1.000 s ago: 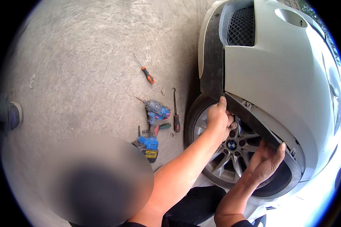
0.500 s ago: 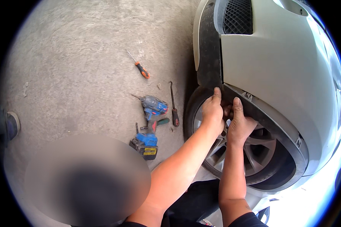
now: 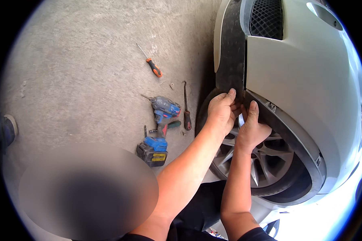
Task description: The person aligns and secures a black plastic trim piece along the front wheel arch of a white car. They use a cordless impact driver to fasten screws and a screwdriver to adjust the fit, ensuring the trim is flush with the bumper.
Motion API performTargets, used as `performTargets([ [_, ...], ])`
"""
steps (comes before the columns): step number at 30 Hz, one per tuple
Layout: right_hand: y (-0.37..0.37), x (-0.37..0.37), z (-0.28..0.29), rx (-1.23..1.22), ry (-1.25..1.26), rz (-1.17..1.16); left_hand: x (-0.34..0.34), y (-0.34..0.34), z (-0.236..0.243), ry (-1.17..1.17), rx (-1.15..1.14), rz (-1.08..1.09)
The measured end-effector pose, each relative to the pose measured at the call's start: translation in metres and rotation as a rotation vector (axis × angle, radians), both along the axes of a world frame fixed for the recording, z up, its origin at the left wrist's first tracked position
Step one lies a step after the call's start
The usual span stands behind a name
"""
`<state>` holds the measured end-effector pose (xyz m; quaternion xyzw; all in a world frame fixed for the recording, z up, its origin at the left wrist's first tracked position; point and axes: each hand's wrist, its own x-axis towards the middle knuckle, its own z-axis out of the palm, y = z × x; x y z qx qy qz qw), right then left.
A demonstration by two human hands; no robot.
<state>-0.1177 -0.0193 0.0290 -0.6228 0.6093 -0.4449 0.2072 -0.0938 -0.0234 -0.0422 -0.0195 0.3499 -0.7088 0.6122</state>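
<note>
Apparently part-attached: black wheel-arch strip (image 3: 279,121), left hand (image 3: 222,111) and right hand (image 3: 251,130) near one end.

Lies along the arch, over the wheel (image 3: 263,160), beside the white bumper (image 3: 285,68); looks joined toward the far end, yet stands off near two bare pale clips (image 3: 271,107), so seemingly unfinished there. At the right hand, thumb over the strip, fingers apparently clamped on it, mostly hidden behind. At the left hand, thumb by the black lower trim (image 3: 231,52), fingers curled; cannot tell whether clamped. On the concrete floor (image 3: 88,80), apart from the strip: cordless driver (image 3: 163,105), hooked pick (image 3: 187,120), orange-and-black screwdriver (image 3: 154,68). In the way: right hand, hiding the strip's end.
</note>
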Motion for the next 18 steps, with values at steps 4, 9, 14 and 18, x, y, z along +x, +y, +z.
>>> performTargets([
  [4,-0.003,-0.004,-0.004,-0.046,0.012,0.039,0.007,-0.006,0.003,-0.122,0.016,-0.096],
  [9,-0.003,0.001,-0.004,-0.008,0.023,0.001,0.010,-0.010,0.000,-0.084,0.144,-0.084],
  [14,-0.002,0.001,-0.006,-0.019,0.059,-0.049,0.004,-0.008,-0.003,-0.120,0.071,-0.110],
  [18,-0.003,0.010,-0.003,0.004,0.053,-0.110,-0.001,-0.009,-0.005,-0.111,0.044,-0.050],
])
